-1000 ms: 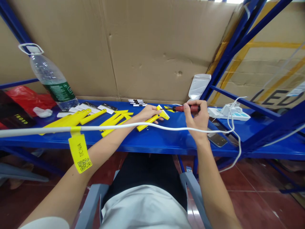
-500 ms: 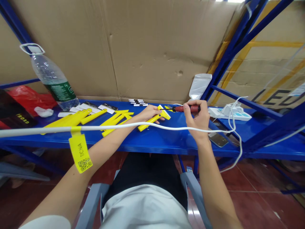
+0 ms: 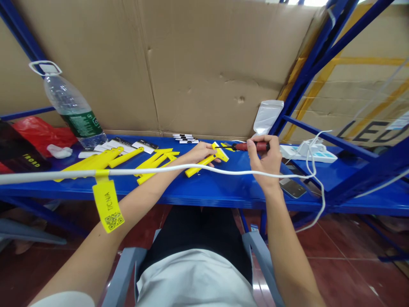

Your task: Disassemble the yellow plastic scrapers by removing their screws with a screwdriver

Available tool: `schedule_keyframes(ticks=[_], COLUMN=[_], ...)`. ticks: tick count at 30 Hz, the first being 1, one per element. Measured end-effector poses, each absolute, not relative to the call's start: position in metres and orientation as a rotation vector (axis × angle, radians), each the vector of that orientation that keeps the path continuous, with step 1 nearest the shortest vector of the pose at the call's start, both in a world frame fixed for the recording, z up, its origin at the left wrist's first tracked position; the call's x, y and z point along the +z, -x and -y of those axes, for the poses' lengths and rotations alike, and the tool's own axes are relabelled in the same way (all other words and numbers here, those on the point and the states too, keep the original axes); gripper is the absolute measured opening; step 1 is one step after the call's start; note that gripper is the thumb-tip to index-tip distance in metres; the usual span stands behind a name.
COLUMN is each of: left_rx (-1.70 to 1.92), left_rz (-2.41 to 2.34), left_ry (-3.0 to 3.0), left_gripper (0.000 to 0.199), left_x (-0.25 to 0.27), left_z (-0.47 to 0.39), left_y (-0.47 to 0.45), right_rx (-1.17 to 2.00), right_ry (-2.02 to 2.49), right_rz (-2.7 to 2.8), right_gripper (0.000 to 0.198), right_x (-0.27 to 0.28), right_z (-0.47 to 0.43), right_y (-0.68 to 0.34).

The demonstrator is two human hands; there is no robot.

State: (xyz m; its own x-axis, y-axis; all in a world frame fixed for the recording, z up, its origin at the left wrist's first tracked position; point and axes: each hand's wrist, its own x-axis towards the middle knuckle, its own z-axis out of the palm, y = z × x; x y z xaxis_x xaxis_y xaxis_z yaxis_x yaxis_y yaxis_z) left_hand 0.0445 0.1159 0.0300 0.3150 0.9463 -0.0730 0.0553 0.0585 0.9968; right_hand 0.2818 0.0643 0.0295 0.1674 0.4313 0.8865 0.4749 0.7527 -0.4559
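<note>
My left hand (image 3: pixel 204 151) is closed on a yellow scraper (image 3: pixel 220 153), with its handle pointing down and left above the blue shelf. In my right hand (image 3: pixel 264 157) is a screwdriver (image 3: pixel 243 146) with a red handle. Its thin shaft points left, and the tip is at the scraper's head by my left fingertips; whether it touches a screw is too small to tell. Several yellow scraper handles (image 3: pixel 153 162) lie left of my left hand. Behind the scraper's head is another small yellow piece (image 3: pixel 227 146).
Black-and-white packets (image 3: pixel 185 138) lie at the back of the blue shelf (image 3: pixel 204 192). A large bottle (image 3: pixel 75 108) and red bag (image 3: pixel 44 132) are at left. A power strip (image 3: pixel 308 152) and phone (image 3: pixel 292 187) are at right. A white cable (image 3: pixel 236 171) with a yellow tag crosses in front.
Almost nothing differs. Both hands hold the scraper and screwdriver in nearly the same place, and the view has shifted very slightly.
</note>
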Motion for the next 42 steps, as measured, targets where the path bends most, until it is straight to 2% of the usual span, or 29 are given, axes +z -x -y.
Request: schedule_keyframes(ticks=[4,10,32,42], left_rx=[0.897,0.908,0.921,0.893], left_rz=[-1.016,-1.043,-1.074,-1.114], left_ry=[-1.342,-1.348,-1.383,-1.362], left_gripper=[0.004,0.01,0.01,0.015], left_x=[0.028,0.026,0.03,0.027], left_z=[-0.118,-0.12,-0.115,-0.117], left_y=[-0.043,-0.042,-0.045,-0.045], right_rx=[-0.038,-0.029,-0.061,0.025], right_ry=[0.806,0.802,0.836,0.771], right_rz=[1.447,1.463,1.447,1.668], right_gripper=[0.032,0.031,0.037,0.011], right_x=[0.029,0.029,0.03,0.034], right_z=[-0.064,-0.064,-0.062,-0.05], right_y=[-0.282,-0.284,-0.282,-0.282])
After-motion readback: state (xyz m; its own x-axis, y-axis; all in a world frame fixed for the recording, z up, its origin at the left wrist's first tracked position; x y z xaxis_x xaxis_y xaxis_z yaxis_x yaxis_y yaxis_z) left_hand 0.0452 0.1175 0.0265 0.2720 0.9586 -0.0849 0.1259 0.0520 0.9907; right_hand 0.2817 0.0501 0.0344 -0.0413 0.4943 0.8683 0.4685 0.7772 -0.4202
